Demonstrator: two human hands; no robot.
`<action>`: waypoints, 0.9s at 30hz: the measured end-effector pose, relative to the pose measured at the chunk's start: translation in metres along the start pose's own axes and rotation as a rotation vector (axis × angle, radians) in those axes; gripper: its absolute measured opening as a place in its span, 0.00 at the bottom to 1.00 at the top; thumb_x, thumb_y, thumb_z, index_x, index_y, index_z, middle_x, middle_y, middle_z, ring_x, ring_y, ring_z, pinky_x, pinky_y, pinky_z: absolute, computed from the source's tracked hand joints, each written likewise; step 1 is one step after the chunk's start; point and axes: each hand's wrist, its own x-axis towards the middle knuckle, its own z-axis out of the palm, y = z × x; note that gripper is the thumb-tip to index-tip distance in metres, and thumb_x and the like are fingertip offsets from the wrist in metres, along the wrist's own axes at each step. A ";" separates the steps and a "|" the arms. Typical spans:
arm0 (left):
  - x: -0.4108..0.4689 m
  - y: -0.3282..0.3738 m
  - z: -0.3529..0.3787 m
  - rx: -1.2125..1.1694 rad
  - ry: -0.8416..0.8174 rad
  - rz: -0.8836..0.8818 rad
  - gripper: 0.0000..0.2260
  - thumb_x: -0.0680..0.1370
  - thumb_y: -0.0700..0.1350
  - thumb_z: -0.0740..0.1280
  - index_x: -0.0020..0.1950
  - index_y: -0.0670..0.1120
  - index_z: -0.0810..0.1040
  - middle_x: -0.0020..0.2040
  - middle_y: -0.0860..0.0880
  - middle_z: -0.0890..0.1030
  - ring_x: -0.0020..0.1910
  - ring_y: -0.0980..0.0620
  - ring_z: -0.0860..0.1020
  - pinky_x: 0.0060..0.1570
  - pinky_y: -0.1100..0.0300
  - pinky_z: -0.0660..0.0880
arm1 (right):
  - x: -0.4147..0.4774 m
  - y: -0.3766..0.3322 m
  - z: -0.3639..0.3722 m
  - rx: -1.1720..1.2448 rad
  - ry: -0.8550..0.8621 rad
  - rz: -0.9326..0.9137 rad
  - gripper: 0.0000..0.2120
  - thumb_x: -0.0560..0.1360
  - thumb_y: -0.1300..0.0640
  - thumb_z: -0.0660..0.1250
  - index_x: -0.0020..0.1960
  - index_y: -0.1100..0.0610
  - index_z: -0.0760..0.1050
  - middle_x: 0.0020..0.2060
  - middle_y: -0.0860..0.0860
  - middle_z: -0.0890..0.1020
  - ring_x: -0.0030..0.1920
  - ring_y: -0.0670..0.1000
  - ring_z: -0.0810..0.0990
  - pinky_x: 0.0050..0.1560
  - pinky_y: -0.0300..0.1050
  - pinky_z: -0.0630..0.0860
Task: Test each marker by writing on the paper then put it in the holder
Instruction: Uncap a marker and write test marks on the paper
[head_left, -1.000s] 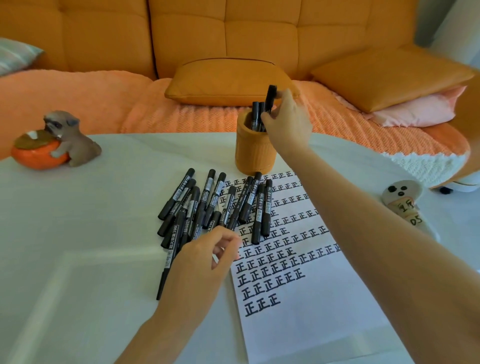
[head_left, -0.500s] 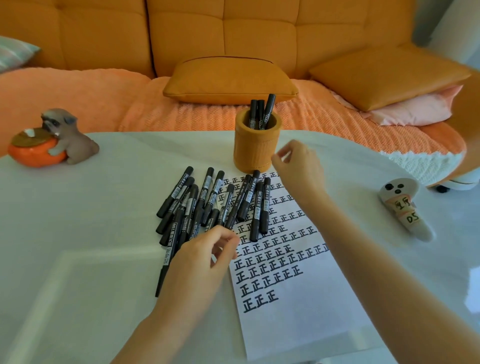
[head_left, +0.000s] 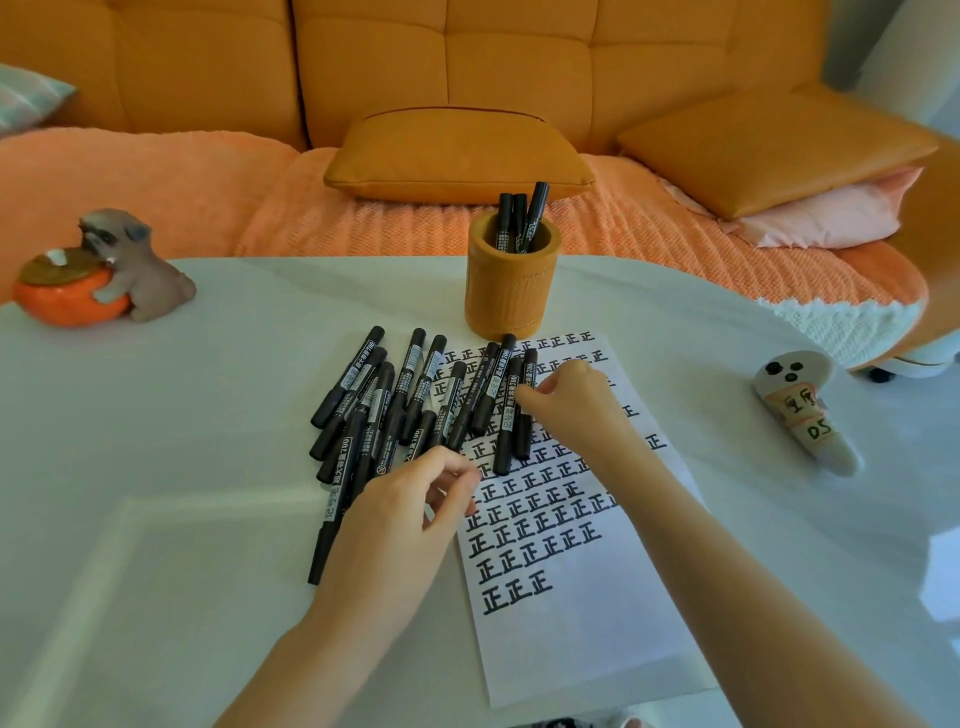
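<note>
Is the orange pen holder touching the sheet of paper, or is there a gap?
Cannot tell. In the head view the holder stands right at the far edge of the paper; its base meets that edge with no clear gap, but contact or overlap isn't plain.

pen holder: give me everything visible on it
The pen holder is an orange-tan cylindrical cup with fine ribbing on its wall, possibly ceramic or wood. It stands upright on the white table, near the far edge, just beyond the top of the written paper; whether it touches the sheet is unclear. Three black capped markers stand inside, leaning slightly. Neither hand touches it.
</note>
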 end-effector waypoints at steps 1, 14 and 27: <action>0.000 0.000 0.000 -0.001 -0.002 0.001 0.06 0.77 0.52 0.61 0.48 0.56 0.77 0.38 0.60 0.80 0.41 0.62 0.78 0.37 0.69 0.73 | 0.000 0.000 0.001 -0.009 -0.009 0.008 0.17 0.73 0.54 0.65 0.32 0.57 0.61 0.25 0.50 0.62 0.24 0.49 0.58 0.26 0.40 0.57; 0.000 0.000 0.001 0.006 -0.008 0.020 0.07 0.76 0.53 0.62 0.51 0.56 0.77 0.40 0.61 0.79 0.42 0.62 0.77 0.36 0.70 0.72 | -0.029 0.003 -0.025 0.215 -0.149 0.113 0.11 0.73 0.55 0.63 0.39 0.62 0.72 0.25 0.53 0.75 0.22 0.49 0.67 0.24 0.37 0.66; -0.012 0.010 0.012 -0.025 -0.216 0.109 0.11 0.76 0.55 0.61 0.57 0.56 0.74 0.49 0.63 0.79 0.50 0.67 0.76 0.49 0.67 0.74 | -0.117 0.016 -0.009 0.718 -0.258 -0.155 0.11 0.76 0.59 0.66 0.41 0.66 0.73 0.25 0.52 0.68 0.25 0.47 0.63 0.26 0.37 0.60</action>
